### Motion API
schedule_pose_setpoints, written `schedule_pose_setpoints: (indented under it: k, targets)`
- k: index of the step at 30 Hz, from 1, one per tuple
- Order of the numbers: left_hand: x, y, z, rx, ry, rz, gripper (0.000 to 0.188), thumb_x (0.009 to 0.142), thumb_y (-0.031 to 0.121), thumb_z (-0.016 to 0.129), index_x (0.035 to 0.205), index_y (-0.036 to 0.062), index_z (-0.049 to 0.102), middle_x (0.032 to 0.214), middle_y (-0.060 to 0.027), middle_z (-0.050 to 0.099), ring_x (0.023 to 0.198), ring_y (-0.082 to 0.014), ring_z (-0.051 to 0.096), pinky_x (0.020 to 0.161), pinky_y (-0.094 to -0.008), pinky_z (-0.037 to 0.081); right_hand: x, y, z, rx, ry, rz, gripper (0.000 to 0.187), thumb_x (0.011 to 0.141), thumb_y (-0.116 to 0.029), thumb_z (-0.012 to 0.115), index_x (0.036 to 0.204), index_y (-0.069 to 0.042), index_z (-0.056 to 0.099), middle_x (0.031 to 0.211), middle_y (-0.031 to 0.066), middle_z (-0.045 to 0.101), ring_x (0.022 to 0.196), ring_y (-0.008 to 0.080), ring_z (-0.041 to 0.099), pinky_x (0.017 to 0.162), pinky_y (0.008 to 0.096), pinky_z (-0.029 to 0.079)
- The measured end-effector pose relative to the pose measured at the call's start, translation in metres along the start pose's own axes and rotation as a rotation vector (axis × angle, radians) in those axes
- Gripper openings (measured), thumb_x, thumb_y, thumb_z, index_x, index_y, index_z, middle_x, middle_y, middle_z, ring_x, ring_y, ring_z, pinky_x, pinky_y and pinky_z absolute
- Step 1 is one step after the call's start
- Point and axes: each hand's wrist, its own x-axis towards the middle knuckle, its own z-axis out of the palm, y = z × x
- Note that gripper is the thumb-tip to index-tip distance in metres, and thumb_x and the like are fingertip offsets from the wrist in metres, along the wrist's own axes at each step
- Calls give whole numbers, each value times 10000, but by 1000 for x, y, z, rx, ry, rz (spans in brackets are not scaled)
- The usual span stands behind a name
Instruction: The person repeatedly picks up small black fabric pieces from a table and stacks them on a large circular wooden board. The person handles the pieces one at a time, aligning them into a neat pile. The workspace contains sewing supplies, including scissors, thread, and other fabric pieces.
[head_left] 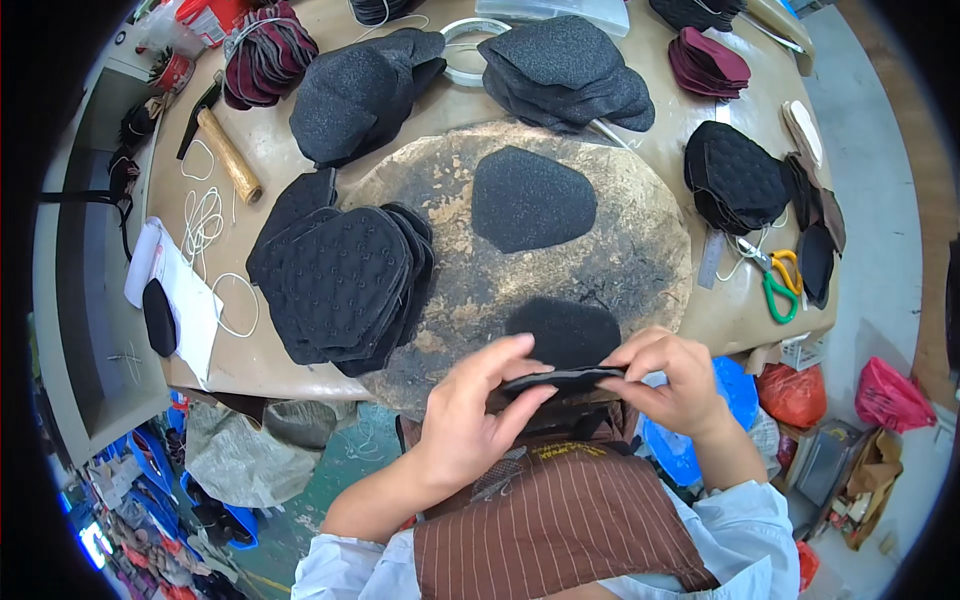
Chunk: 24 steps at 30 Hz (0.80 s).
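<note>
Thin black piece pinched edge-on between two hands, risk of layers slipping

From where I stand: left hand and right hand each have thumb and fingers clamped on an end of a thin, black, layered fabric-like piece, held edge-on at the near rim of a round, worn, tan-and-dark work board. Just behind it, a flat, black, round-cornered piece; can't tell if the two touch.

Could go wrong: layers may creep out of line, since only the ends are gripped. Uneven pull could bend or crease the middle. A loosened pinch may drop it off the near side, as it's close to the edge. The tall, leaning stack of black, dimpled, padded pieces might slide if the left elbow swings out. Scissors with green and yellow plastic handles lie to the right, well apart, so little risk there.

Writing: small yellow lettering on the brown, pinstriped cloth apron, not clear enough to vouch for; pale print on the red container at far left, cut off. No label made out on the held piece
</note>
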Motion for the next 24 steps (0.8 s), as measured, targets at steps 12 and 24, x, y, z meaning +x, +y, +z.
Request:
schedule_pose_setpoints:
  k: [12,24]
  targets:
    - [27,29,-103,1197,743,114,441,810,-36,659,1230,10,532,1310,-190,508,1170,-286,529,992,-379,419,79,47,-157,-816,301,218,426,794,-216,737,1145,-2,626,1018,151,601,960,268,574,862,353,454]
    - [-50,-3,9,796,-24,144,627,698,282,802,1273,173,577,1435,-337,245,1261,-450,349,1009,-528,307,80,24,-115,-1240,386,58,286,781,-160,738,1004,-51,597,927,103,625,860,296,599,768,383,469]
